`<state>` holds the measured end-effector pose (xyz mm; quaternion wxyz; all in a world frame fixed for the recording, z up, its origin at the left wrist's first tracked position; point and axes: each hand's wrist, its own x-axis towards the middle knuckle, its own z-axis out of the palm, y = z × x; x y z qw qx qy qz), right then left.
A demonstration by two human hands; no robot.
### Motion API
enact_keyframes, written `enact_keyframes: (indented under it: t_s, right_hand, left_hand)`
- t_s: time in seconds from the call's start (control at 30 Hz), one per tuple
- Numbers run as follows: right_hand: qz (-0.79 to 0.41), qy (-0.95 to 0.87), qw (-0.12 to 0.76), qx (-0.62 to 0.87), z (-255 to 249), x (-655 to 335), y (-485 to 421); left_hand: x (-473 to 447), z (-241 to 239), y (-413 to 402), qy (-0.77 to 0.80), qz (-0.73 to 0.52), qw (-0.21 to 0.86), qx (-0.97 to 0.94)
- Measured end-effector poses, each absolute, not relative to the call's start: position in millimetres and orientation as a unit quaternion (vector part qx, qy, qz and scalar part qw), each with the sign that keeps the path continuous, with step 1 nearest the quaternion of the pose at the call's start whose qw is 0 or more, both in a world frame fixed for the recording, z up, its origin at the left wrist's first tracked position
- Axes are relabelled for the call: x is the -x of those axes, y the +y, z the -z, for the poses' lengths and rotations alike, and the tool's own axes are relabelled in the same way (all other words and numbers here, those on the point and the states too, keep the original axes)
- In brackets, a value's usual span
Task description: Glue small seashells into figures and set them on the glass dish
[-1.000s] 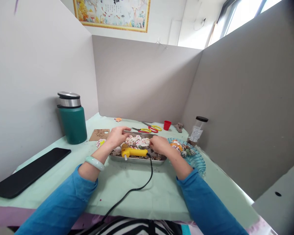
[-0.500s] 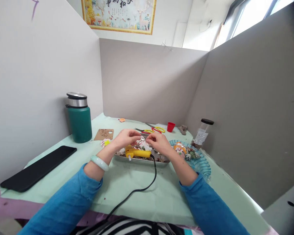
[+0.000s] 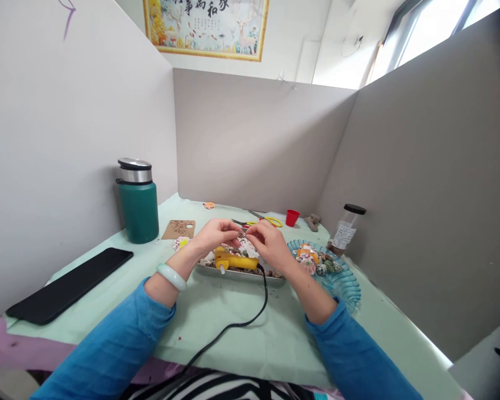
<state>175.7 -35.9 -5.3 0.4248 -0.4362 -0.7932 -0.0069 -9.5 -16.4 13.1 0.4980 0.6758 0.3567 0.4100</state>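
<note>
Over the metal tray (image 3: 237, 274), my left hand (image 3: 217, 236) and my right hand (image 3: 269, 243) meet almost fingertip to fingertip. Both are pinched closed; whatever sits between the fingers is too small to make out. Beneath them, small shells and stones (image 3: 245, 248) in white, brown and red fill the tray. A yellow hot glue gun (image 3: 237, 261) lies across the tray's near side, its pale nozzle toward the left and its black cord (image 3: 263, 305) trailing to the table's front edge.
At left stand a green bottle (image 3: 139, 214) and a black flat pad (image 3: 70, 283). A brown card (image 3: 178, 229) lies left of the tray. Behind are scissors (image 3: 270, 221) and a red cup (image 3: 292, 218). On the right, a blue plate (image 3: 352, 286) holds shells; a clear jar (image 3: 345, 230) stands beyond.
My two hands have come closer together, the right one shifting slightly left toward the left fingertips. The view has tilted slightly; the glue gun stays in place.
</note>
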Motion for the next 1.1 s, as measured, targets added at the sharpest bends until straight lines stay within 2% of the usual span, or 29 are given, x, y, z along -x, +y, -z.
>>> enact_keyframes:
  t_s: [0.2, 0.53, 0.8, 1.1]
  right_hand:
    - [-0.008, -0.812, 0.409, 0.416, 6.0, -176.5, -36.7]
    - [-0.004, -0.827, 0.435, 0.358, 10.3, -174.4, -35.8]
    - [0.0, -0.813, 0.463, 0.352, 4.8, -175.3, -38.8]
    - [-0.051, -0.791, 0.499, 0.35, 3.6, -174.8, -39.2]
  left_hand:
    - [11.6, -11.5, -14.8, 0.319, -0.413, 0.511, -0.683]
    - [12.3, -9.9, -11.6, 0.287, -0.439, 0.514, -0.679]
    - [12.1, -15.0, -16.0, 0.321, -0.453, 0.482, -0.678]
    - [10.9, -16.5, -15.0, 0.341, -0.472, 0.486, -0.652]
